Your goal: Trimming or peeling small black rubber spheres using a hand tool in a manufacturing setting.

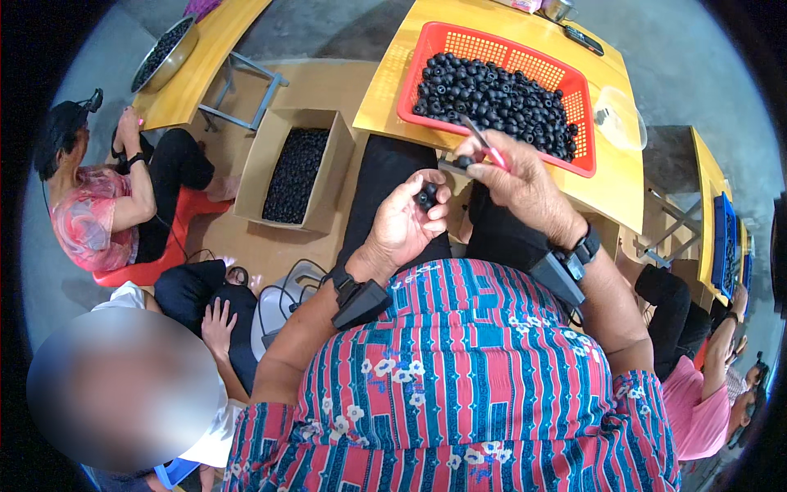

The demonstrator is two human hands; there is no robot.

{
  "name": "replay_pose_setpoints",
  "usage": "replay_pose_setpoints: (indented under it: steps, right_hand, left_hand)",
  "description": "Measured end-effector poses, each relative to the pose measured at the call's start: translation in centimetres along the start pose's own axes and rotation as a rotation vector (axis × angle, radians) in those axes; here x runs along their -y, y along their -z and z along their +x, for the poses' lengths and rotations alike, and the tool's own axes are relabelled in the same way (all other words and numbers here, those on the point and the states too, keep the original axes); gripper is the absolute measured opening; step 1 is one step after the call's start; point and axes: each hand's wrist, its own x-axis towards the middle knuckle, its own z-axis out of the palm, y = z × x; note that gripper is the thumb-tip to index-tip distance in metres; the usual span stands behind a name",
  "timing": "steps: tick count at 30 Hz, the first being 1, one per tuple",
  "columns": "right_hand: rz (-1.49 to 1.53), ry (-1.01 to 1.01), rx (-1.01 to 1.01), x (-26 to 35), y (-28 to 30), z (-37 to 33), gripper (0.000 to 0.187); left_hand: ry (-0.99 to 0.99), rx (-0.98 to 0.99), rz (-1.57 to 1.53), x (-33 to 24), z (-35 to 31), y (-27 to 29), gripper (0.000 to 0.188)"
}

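Note:
My left hand (399,223) is held above my lap, its fingers curled around a small black bead-like piece (427,197) with a hole in it. Up and to the right of it, my right hand (525,184) grips a thin knife-like tool (497,157) with a pink handle, its grey blade pointing up and away. Another black piece (464,161) shows at the right hand's fingertips. Just beyond that hand, on the table, stands a red plastic basket (584,123) heaped with black pieces (500,90) of the same kind.
The yellow table (381,102) also bears a clear plastic tub (620,119) and a dark handheld device (583,39). On the floor to the left, a cardboard box (334,184) holds more black pieces. People sit close by on both sides; a metal bowl (188,53) is on another table.

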Motion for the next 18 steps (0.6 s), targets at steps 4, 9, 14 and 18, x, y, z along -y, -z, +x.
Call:
replay_pose_setpoints:
  steps: [4,9,14,18]
  right_hand:
    - [0.321,-0.157,0.111,-0.6,-0.8,-0.7,0.015]
    - [0.252,-0.122,0.072,-2.0,-1.6,-0.8,0.011]
    - [0.142,-0.031,0.006,-3.6,-2.7,-0.3,0.009]
    - [0.061,0.032,-0.065,-4.1,-3.3,-0.1,0.009]
  left_hand:
    - [0.011,0.033,0.032,0.1,0.2,0.6,0.019]
    - [-0.031,-0.048,0.154,0.3,0.0,-0.1,0.018]
    - [-0.062,-0.061,0.219,0.6,0.2,0.0,0.016]
    - [-0.09,-0.072,0.231,0.6,0.4,0.4,0.015]
